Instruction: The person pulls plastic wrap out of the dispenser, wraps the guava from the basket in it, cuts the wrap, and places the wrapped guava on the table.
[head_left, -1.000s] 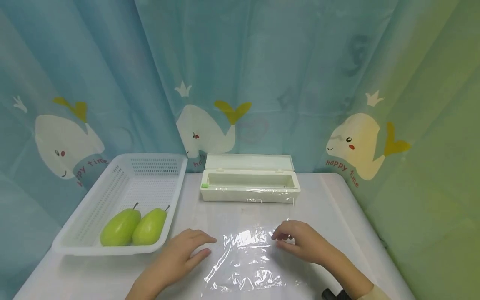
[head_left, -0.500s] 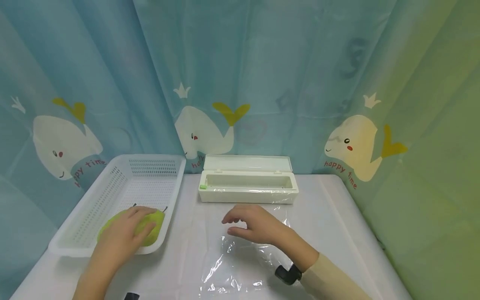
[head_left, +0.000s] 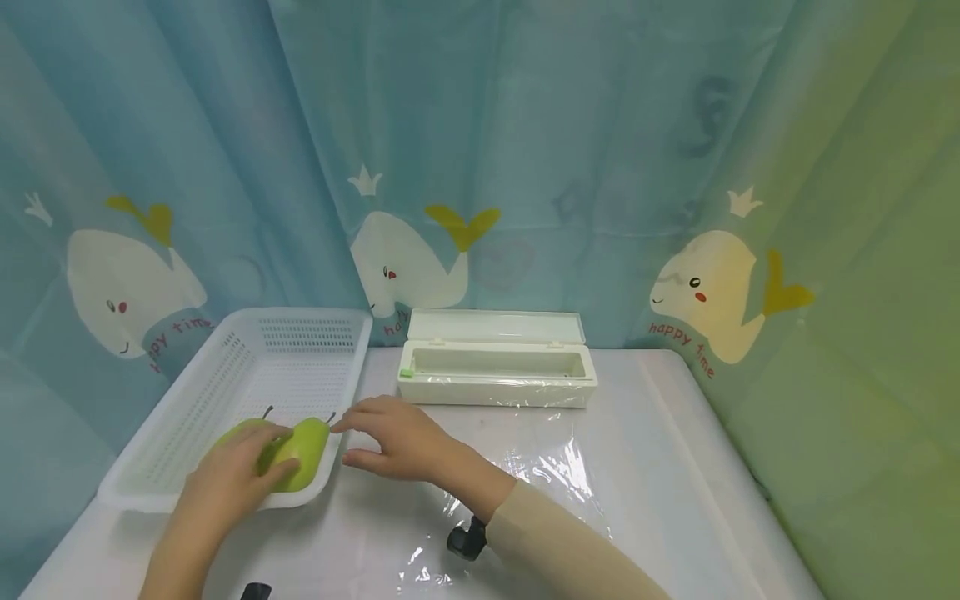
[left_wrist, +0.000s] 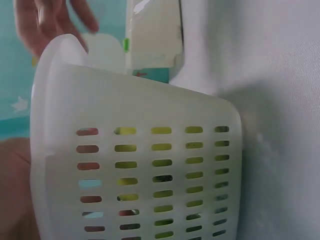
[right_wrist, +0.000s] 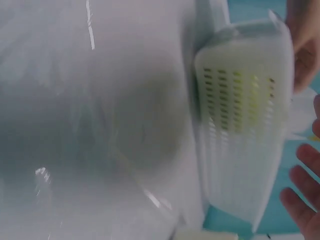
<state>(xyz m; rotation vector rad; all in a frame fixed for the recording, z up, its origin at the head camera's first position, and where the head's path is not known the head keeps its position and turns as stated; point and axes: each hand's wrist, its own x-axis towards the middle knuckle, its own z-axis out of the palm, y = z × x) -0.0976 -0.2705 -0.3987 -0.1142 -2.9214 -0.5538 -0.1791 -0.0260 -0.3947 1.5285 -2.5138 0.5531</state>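
Note:
Two green pears lie side by side in the white plastic basket [head_left: 307, 333], stems pointing toward the back. My left hand [head_left: 228, 479] reaches over the basket's front, covering most of the left pear [head_left: 236, 432]. Its fingers and thumb overlap the near side of the right pear [head_left: 306, 454]. My right hand [head_left: 393, 437] hovers by the basket's right rim, fingertips close to the right pear and holding nothing. Clear plastic film [head_left: 555, 467] lies on the table under my right forearm. The left wrist view shows the basket wall hiding most of the left hand's grasp.
A white box [head_left: 498, 392] with its lid [head_left: 495, 327] raised stands at the back middle, a green slider [head_left: 407, 373] at its left end. Film runs from its front edge. A blue whale-print curtain [head_left: 525, 167] hangs behind the white table [head_left: 660, 433].
My left hand has moved left from beside the film to over the pears. My right hand has swept left across the film to the basket's right rim.

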